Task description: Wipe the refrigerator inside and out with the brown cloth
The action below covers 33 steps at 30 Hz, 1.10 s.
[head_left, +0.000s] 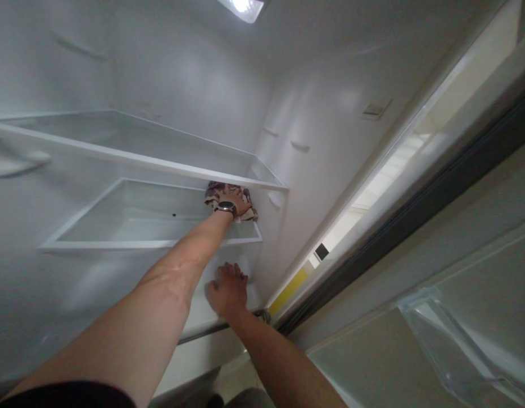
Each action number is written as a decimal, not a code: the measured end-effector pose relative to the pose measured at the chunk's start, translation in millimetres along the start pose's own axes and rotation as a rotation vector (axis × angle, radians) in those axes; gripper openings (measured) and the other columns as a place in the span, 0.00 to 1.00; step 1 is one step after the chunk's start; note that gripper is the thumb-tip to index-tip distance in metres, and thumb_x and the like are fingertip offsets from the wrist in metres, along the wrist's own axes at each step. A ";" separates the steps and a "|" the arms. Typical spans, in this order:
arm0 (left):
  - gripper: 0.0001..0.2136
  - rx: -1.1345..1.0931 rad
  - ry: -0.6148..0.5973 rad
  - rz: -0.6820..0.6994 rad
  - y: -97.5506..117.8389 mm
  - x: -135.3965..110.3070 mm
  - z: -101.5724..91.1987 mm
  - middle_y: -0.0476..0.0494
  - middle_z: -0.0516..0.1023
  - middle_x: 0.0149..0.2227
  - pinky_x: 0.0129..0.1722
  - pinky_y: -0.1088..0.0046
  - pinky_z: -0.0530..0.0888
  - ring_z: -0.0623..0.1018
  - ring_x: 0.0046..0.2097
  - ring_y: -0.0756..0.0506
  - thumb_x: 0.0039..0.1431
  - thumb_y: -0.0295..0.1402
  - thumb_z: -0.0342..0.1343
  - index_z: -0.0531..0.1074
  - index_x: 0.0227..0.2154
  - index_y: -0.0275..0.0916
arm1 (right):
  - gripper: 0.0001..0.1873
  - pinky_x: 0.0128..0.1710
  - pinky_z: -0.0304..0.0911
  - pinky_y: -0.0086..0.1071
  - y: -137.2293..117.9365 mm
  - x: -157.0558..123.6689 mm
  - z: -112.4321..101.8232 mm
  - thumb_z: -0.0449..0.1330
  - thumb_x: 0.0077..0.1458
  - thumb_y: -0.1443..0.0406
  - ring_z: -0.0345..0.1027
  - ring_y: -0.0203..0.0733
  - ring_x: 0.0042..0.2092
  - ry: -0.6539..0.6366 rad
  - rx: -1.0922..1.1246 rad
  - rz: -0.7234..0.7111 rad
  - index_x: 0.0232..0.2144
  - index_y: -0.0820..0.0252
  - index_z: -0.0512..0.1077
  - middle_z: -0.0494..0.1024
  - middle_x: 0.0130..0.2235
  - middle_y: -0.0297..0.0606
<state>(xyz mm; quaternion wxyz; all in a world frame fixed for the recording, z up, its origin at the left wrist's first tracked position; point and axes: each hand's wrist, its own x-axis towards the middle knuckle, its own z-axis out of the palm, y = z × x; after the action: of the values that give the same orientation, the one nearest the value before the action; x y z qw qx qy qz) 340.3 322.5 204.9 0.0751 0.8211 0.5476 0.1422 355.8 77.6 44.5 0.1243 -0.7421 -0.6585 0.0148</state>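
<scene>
Rested the left hand (236, 199) flat on a patterned cloth (211, 194) at the right end of the lower shelf (118, 244), under the upper shelf (169, 165), with fingers fanned wide over the fabric and a watch (225, 206) at the wrist. Held the right hand (229, 290) lower down, with fingers parted and bent; could not tell of any contact at the fingertips.

The left hand (231, 198) hides much of the cloth (211, 194) by the right edge of the lower shelf (152, 244). A dark speck (174, 215) (between the shelf's long edges) is too small to identify; the lamp (246, 8) is cut off.
</scene>
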 end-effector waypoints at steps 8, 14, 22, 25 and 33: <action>0.42 0.063 -0.030 -0.008 -0.6 -22.1 -6.5 0.38 0.48 0.76 0.65 0.23 0.40 0.44 0.74 0.21 0.64 0.59 0.37 0.53 0.74 0.39 | 0.25 0.66 0.54 0.58 -1.9 0.2 -3.5 0.55 0.61 0.57 0.53 0.56 0.71 -0.019 0.042 0.031 0.60 0.51 0.70 0.66 0.68 0.40; 0.43 0.066 -0.041 0.002 -4.2 -22.1 -2.4 0.41 0.45 0.76 0.66 0.25 0.40 0.43 0.75 0.22 0.63 0.62 0.36 0.51 0.75 0.41 | 0.25 0.66 0.54 0.58 -0.5 1.3 1.2 0.54 0.61 0.57 0.53 0.56 0.70 -0.002 0.046 0.021 0.59 0.52 0.70 0.66 0.68 0.40; 0.41 0.061 -0.029 0.011 -8.2 -13.3 -1.2 0.46 0.39 0.77 0.65 0.23 0.42 0.44 0.74 0.20 0.62 0.62 0.38 0.53 0.75 0.48 | 0.25 0.66 0.55 0.58 -2.0 0.9 -2.4 0.53 0.62 0.57 0.53 0.56 0.71 -0.020 0.019 0.018 0.59 0.52 0.70 0.66 0.68 0.42; 0.40 0.065 -0.017 0.015 -8.3 -9.1 -3.6 0.44 0.41 0.77 0.64 0.22 0.44 0.47 0.73 0.20 0.63 0.61 0.40 0.55 0.74 0.48 | 0.24 0.66 0.56 0.58 -2.4 0.0 -3.3 0.53 0.62 0.56 0.53 0.57 0.70 -0.010 0.033 0.010 0.59 0.52 0.70 0.66 0.67 0.41; 0.39 0.070 0.009 0.003 -6.7 3.1 -3.9 0.38 0.46 0.76 0.63 0.22 0.46 0.48 0.73 0.23 0.64 0.61 0.39 0.57 0.73 0.46 | 0.25 0.66 0.54 0.60 -2.1 0.6 0.1 0.53 0.62 0.55 0.53 0.57 0.71 -0.013 0.030 0.010 0.60 0.50 0.69 0.66 0.68 0.40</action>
<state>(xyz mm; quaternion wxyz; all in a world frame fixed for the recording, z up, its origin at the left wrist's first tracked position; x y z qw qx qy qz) 334.3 327.8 207.2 0.0436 0.8235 0.5512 0.1268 353.7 78.5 45.0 0.1313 -0.7433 -0.6553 0.0301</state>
